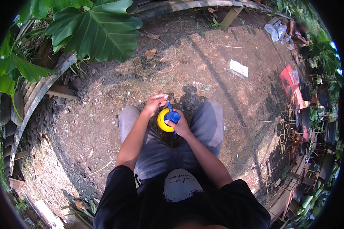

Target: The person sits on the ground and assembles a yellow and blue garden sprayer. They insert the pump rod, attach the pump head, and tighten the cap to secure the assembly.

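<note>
Between my knees is a spray bottle with a round yellow body (161, 120) and a blue pump head (173, 116). My right hand (182, 125) is wrapped around the blue head from the right side, thumb across it. The blue nozzle points away from me. Just left of the nozzle tip is my left hand (155, 104), its fingers stretched toward the tip and nothing visible in them. Whether a fingertip touches the nozzle is too small to tell. A dark damp-looking patch (195, 100) marks the soil beyond the bottle.
Bare soil with dry grass surrounds me. A white block (237, 69) lies ahead to the right. Large green leaves (103, 30) overhang the far left above a curved border (42, 86). Along the right are a red sheet (291, 86), metal rods, and another person (299, 36) beside plastic bags (273, 32).
</note>
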Motion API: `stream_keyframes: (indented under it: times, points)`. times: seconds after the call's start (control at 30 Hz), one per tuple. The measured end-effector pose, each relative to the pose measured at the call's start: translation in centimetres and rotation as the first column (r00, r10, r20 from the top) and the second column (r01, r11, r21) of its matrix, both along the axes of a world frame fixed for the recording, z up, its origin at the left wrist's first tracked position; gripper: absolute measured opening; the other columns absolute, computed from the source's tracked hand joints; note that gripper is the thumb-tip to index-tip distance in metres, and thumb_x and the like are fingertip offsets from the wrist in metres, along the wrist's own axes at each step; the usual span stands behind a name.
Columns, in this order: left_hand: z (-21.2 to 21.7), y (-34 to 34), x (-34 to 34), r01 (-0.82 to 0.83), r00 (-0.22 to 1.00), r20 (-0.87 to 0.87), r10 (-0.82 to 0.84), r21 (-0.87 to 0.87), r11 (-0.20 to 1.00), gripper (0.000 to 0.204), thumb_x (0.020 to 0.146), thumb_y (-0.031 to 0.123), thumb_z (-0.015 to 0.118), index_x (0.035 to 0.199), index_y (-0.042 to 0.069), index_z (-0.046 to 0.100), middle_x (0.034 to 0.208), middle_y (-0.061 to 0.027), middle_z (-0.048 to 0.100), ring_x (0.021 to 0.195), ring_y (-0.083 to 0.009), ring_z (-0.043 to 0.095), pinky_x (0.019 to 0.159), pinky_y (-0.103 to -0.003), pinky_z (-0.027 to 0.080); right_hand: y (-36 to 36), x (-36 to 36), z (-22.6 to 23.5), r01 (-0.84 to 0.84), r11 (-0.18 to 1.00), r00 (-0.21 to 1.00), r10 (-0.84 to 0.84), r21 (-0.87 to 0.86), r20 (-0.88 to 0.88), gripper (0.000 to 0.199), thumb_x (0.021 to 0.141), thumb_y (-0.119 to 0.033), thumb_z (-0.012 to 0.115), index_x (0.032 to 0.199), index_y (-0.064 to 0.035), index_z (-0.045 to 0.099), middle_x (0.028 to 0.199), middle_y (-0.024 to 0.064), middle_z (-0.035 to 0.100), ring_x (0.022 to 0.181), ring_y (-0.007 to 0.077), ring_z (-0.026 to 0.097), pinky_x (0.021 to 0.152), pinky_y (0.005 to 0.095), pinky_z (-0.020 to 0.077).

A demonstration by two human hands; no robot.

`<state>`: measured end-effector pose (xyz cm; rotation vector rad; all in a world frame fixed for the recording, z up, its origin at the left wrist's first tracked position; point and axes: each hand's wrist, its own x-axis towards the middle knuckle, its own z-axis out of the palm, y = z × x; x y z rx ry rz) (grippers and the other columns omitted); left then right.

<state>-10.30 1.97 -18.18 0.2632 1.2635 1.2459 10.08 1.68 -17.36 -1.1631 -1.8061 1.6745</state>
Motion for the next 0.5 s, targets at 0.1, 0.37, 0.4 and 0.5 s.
stream_keyframes:
  times: [0.1, 0.37, 0.4, 0.5]
  points:
    - [-0.3, -0.1, -0.3, 0.011, 1.000, -0.002, -0.011, 0.015, 1.000, 0.025, 0.093, 0.015, 0.067, 0.114, 0.002, 0.068, 0.101, -0.0039, 0.070, 0.084, -0.0112, 0.063, 0.081, -0.027, 0.053, 0.1, -0.2, 0.5, -0.015, 1.000, 1.000, 0.015, 0.005, 0.025, 0.067, 0.075, -0.023, 0.082, 0.127, -0.0023, 0.047, 0.118, 0.0148, 0.055, 0.112, 0.0264, 0.057, 0.096, 0.0376, 0.0443]
    - [-0.2, 0.0, -0.5, 0.084, 0.996, -0.023, -0.084, 0.017, 0.996, 0.023, 0.093, 0.014, 0.067, 0.113, 0.002, 0.069, 0.103, -0.0052, 0.070, 0.087, -0.0122, 0.065, 0.082, -0.027, 0.054, 0.3, -0.2, 0.0, -0.033, 0.999, 0.999, 0.034, -0.024, 0.014, 0.067, 0.075, -0.024, 0.082, 0.127, -0.0021, 0.047, 0.119, 0.0154, 0.054, 0.112, 0.0267, 0.057, 0.096, 0.0373, 0.0441]
    - [-0.1, -0.1, -0.5, 0.096, 0.995, -0.034, -0.096, 0.002, 0.995, 0.023, 0.093, 0.013, 0.067, 0.113, 0.002, 0.069, 0.104, -0.0055, 0.070, 0.087, -0.0124, 0.065, 0.082, -0.027, 0.054, 0.4, -0.1, -0.1, -0.033, 0.999, 0.999, 0.034, -0.029, 0.010, 0.067, 0.075, -0.024, 0.082, 0.128, -0.0022, 0.047, 0.119, 0.0155, 0.054, 0.112, 0.0267, 0.057, 0.096, 0.0372, 0.0441]
    - [0.2, -0.2, -0.6, 0.108, 0.992, -0.071, -0.108, 0.002, 0.994, 0.025, 0.093, 0.014, 0.068, 0.115, 0.002, 0.068, 0.105, -0.0060, 0.070, 0.089, -0.0125, 0.066, 0.083, -0.027, 0.054, 0.5, 0.0, -0.5, -0.028, 0.999, 1.000, 0.028, -0.028, 0.003, 0.068, 0.075, -0.024, 0.083, 0.128, -0.0023, 0.047, 0.119, 0.0158, 0.053, 0.112, 0.0264, 0.057, 0.097, 0.0370, 0.0440]
